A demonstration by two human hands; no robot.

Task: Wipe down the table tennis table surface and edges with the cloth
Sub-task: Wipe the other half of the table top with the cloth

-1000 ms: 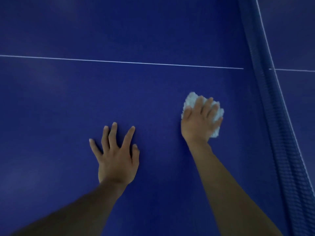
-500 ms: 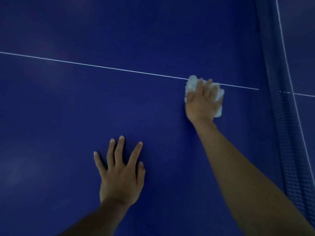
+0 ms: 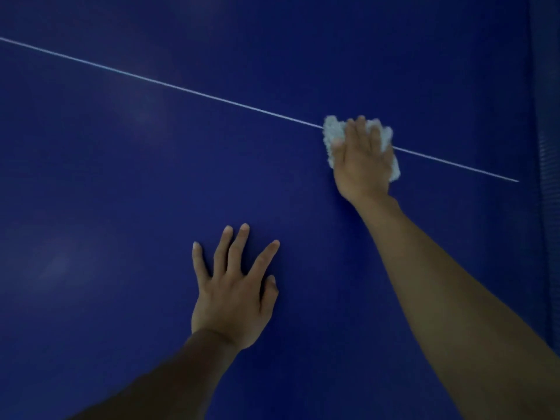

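The dark blue, matte table tennis surface (image 3: 136,177) fills almost the whole view, crossed by a thin white painted line (image 3: 181,87) that runs from the far left down toward the right. The right hand (image 3: 362,165) lies palm down on a small white fluffy cloth (image 3: 331,131), which sits bunched on the surface exactly where the line passes, so the line vanishes under it and comes out again on the right. The fingers (image 3: 360,131) of this hand lie close together and flat over the cloth, pressing it onto the surface rather than pinching it; tufts of cloth show past the fingertips on the far side, at the left by the thumb, and at the right beside the little finger (whether any part is tucked under the palm cannot be told). The bare right forearm reaches in from the near right corner. The left hand (image 3: 233,298) rests flat on the bare surface, nearer and to the left of the cloth and well apart from it, its fingers (image 3: 236,253) spread wide and holding nothing. At the far right edge runs a strip of dark blue net mesh (image 3: 548,165), blurred and dim.
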